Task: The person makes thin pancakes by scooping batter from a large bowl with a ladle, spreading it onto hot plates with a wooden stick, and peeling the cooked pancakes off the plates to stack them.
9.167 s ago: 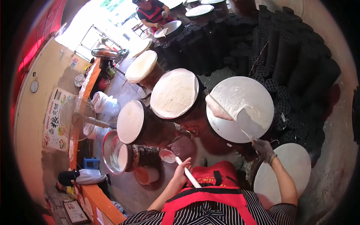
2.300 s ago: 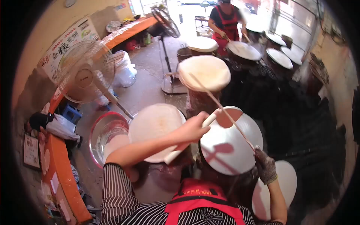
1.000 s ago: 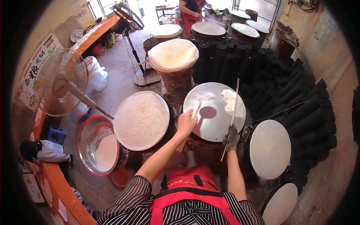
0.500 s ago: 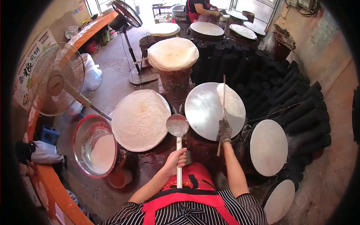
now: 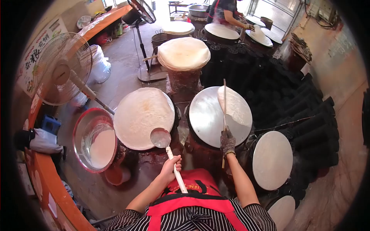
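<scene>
My left hand (image 5: 171, 167) is closed round the white handle of a ladle (image 5: 160, 138), whose bowl hangs over the near edge of a large round flatbread (image 5: 144, 115). In my gloved right hand (image 5: 227, 141) is a thin wooden stick (image 5: 224, 102), held upright over the round griddle (image 5: 202, 117). Pale batter (image 5: 236, 107) covers the griddle's right part, beside the stick, while the left part shows bare metal. A red-rimmed basin (image 5: 79, 154) with pale batter stands at the left.
Beyond the griddles, a stack of flatbreads (image 5: 184, 54) tops a drum. Black cylinders (image 5: 269, 88) fill the right side, near another round plate (image 5: 273, 160). A fan (image 5: 61, 73) stands at the left. A co-worker (image 5: 223, 13) leans over griddles at the back.
In the last half second the ladle has moved left, over the flatbread's edge. The stick and my right hand have shifted slightly left, and batter covers more of the griddle's right side.
</scene>
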The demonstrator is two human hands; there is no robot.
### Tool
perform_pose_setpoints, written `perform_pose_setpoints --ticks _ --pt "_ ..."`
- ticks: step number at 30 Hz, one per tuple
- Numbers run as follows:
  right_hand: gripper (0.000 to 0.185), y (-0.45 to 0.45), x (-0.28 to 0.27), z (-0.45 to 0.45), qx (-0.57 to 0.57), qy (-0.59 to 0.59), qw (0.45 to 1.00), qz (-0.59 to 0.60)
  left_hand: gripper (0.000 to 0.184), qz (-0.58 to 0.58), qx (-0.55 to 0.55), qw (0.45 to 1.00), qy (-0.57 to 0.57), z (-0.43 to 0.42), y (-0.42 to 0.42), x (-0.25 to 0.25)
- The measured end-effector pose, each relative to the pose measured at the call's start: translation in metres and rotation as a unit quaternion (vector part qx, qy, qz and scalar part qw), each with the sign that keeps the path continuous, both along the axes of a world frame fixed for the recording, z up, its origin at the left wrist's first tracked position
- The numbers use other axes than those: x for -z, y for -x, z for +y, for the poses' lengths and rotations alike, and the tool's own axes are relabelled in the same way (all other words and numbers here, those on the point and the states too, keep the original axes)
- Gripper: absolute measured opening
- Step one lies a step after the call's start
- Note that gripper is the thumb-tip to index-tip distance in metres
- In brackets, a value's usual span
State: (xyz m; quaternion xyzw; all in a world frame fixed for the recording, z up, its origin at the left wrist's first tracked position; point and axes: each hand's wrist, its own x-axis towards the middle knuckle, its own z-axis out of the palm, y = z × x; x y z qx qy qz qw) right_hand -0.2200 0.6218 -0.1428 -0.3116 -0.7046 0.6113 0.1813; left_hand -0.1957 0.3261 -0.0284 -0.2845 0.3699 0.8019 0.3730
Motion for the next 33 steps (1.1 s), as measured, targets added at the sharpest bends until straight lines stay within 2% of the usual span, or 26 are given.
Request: perform_pose_setpoints --ticks 2,5,7,9,11,13,14,17,18,22,24,25,26,29,30,31,33 --pt "0.035 -0.021 -0.013 0.014 -0.125 -0.119 0.984 0.038 0.012 -0.02 -0.04 0.999 -0.011 0.009 -0.013 0.007" --pt "0.034 -0.06 -0.069 0.034 -0.157 0.054 0.983 -0.074 0.012 -0.074 -0.091 0.993 -0.018 0.02 -0.035 0.025" --pt "0.035 -0.083 -0.058 0.075 -0.138 0.081 0.978 -0.131 0.013 -0.089 -0.112 0.99 0.003 0.03 -0.051 0.028" --pt "0.033 -0.08 -0.075 0.092 -0.014 0.159 0.978 -0.136 0.014 -0.076 -0.124 0.988 0.052 0.039 -0.067 0.025" --pt "0.032 -0.071 -0.059 0.111 -0.012 0.098 0.988 -0.122 0.015 -0.081 -0.156 0.983 0.06 0.048 -0.083 0.028" --pt "0.033 -0.051 -0.004 0.126 -0.129 -0.103 0.983 -0.078 0.015 -0.089 -0.182 0.977 0.067 0.057 -0.098 0.029" --pt "0.036 -0.044 -0.004 0.118 -0.171 -0.054 0.983 -0.039 0.014 -0.095 -0.192 0.974 0.069 0.062 -0.105 0.029" --pt "0.04 -0.047 -0.057 0.099 -0.257 -0.049 0.964 -0.046 0.013 -0.112 -0.217 0.967 0.069 0.073 -0.124 0.033" --pt "0.041 -0.056 -0.088 0.102 -0.289 0.02 0.95 -0.112 0.012 -0.12 -0.227 0.963 0.077 0.079 -0.128 0.028" --pt "0.037 -0.092 -0.059 0.17 -0.378 -0.063 0.923 -0.02 0.018 -0.13 -0.239 0.957 0.097 0.086 -0.147 0.015" --pt "0.034 -0.086 -0.079 0.184 -0.323 -0.006 0.941 -0.096 0.027 -0.137 -0.248 0.955 0.09 0.087 -0.15 0.01" --pt "0.033 -0.072 -0.118 0.181 -0.258 0.057 0.94 -0.214 0.028 -0.14 -0.253 0.952 0.102 0.089 -0.149 0.007" --pt "0.031 -0.057 -0.122 0.179 -0.22 -0.029 0.963 -0.15 0.029 -0.143 -0.259 0.949 0.113 0.093 -0.146 0.004" --pt "0.032 -0.025 -0.075 0.168 -0.253 0.083 0.962 -0.061 0.024 -0.135 -0.27 0.945 0.13 0.098 -0.149 -0.009" --pt "0.036 -0.023 -0.066 0.169 -0.344 0.046 0.934 -0.081 0.023 -0.131 -0.273 0.942 0.143 0.1 -0.151 -0.011" --pt "0.037 -0.028 -0.059 0.175 -0.384 0.02 0.921 -0.071 0.022 -0.127 -0.276 0.94 0.156 0.101 -0.153 -0.014" --pt "0.039 -0.046 -0.082 0.187 -0.459 -0.038 0.886 -0.052 0.021 -0.128 -0.277 0.94 0.156 0.107 -0.157 -0.026"
